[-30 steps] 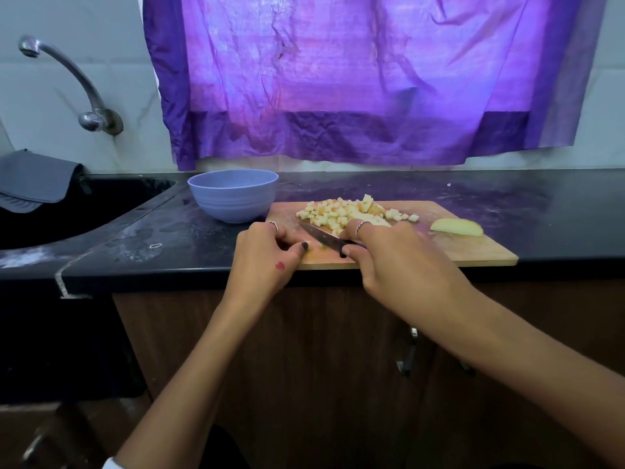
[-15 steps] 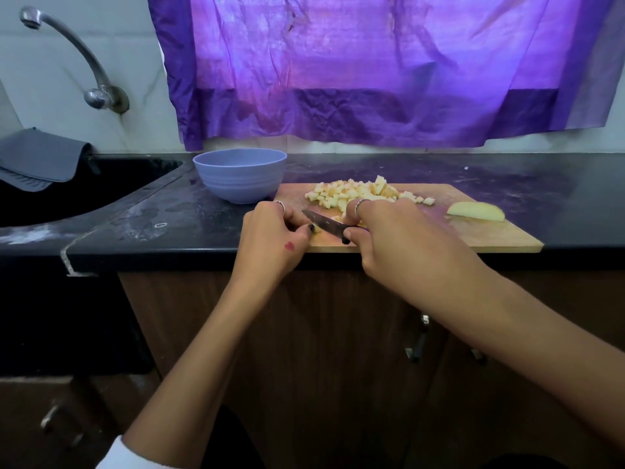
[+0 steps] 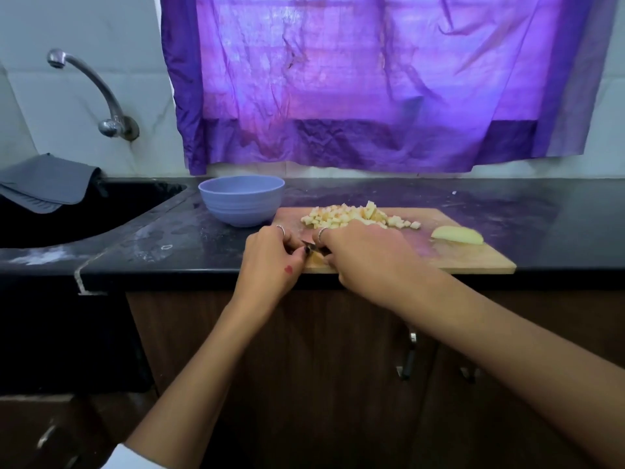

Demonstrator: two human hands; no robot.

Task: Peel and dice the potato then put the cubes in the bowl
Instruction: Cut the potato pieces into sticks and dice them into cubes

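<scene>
Right hand point(image 3: 365, 255) grips the knife point(image 3: 308, 247) over a potato piece point(image 3: 316, 260) that the left hand point(image 3: 272, 257) pinches steady on the chopping board point(image 3: 473, 258). Cubes point(image 3: 351, 216) are heaped beside the blue bowl point(image 3: 241, 199) (handy for scooping); one wedge point(image 3: 456, 235) waits.

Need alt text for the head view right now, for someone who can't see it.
Two bare hands, left hand and right hand, meet over a small dark-bladed knife on a rectangular wooden cutting board, beside a pile of pale diced potato cubes, an uncut potato wedge and a round lavender bowl.
</scene>
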